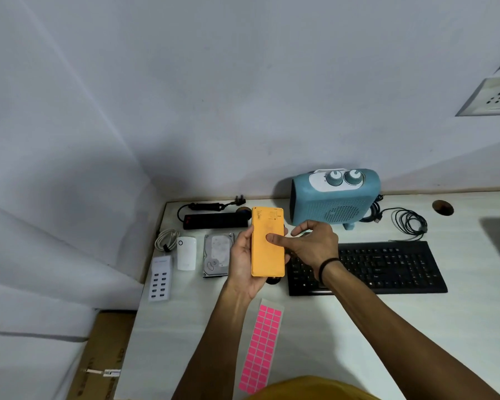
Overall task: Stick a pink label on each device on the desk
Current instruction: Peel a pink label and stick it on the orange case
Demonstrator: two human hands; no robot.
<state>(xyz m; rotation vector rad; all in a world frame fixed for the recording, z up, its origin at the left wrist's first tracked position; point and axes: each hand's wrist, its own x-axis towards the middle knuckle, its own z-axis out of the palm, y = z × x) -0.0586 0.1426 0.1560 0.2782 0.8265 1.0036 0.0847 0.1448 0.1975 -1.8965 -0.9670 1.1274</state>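
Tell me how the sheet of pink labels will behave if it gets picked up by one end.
The sheet of pink labels looks thin and long, so it would probably droop and bend. It lies flat on the desk, so it is likely very light and may slide when pushed. Its edge could be fiddly to lift.

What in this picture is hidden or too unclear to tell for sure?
- Head view: whether a pink label sits under the right hand thumb on the orange device; the thumb covers that spot.
- The device's printed text at its top: too small.
- The dark thing below the device: hidden by the left hand.
- The keyboard, left part: hidden by the right hand.
- Grey object, right edge: cut off.
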